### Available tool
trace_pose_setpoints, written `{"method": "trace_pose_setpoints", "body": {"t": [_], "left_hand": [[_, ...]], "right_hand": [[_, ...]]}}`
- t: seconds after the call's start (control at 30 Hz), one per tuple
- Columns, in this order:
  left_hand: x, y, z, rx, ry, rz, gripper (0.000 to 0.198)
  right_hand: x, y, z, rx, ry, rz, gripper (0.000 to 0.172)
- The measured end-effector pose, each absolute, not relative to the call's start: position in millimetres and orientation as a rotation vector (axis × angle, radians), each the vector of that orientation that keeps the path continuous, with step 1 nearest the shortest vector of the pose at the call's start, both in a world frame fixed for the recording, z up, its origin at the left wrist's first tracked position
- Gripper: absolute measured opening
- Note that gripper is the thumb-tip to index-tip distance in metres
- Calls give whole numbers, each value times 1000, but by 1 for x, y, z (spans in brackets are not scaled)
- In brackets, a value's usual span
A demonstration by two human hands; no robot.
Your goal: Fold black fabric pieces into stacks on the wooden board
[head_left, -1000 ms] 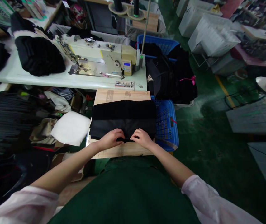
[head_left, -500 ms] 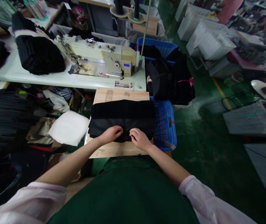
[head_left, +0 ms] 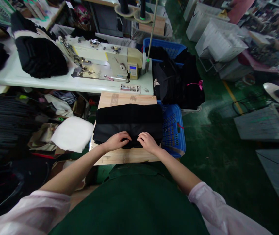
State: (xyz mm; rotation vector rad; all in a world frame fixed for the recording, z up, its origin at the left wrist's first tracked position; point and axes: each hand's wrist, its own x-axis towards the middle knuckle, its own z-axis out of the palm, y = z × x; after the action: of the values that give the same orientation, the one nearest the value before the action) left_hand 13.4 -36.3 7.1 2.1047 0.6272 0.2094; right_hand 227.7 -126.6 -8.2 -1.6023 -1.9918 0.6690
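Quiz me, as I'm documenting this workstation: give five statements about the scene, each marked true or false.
1. The left hand and right hand are at the near side of the black folded cloth. True.
2. The cloth lies on a grey metal tray. False: it lies on a pale wooden board.
3. A cream metal sewing machine stands beyond the cloth. True.
4. A blue plastic basket shows at the board's right. True.
5. A yellow tie shows on the black fabric bundle. False: it is a bright pink tie.
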Motion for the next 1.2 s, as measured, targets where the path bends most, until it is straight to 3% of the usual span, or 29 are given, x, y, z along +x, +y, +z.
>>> {"method": "trace_pose_setpoints", "body": {"t": [0.43,0.73,0.87,1.0,1.2], "left_hand": [[17,-32,-1,2077,615,274,27],[13,-40,-5,2143,674,459,21],[12,-36,12,2218,633,467,26],[15,-30,31,2221,591,428,28],[17,-24,39,2160,525,396,25]], "right_hand": [[224,-139,2,-1679,-1958,499,7],[218,-144,5,-1689,-1845,382,14],[218,-156,10,-1670,-1924,188,16],[211,-164,9,-1474,-2118,261,19],[208,-146,22,-1810,-1708,240,17]]}}
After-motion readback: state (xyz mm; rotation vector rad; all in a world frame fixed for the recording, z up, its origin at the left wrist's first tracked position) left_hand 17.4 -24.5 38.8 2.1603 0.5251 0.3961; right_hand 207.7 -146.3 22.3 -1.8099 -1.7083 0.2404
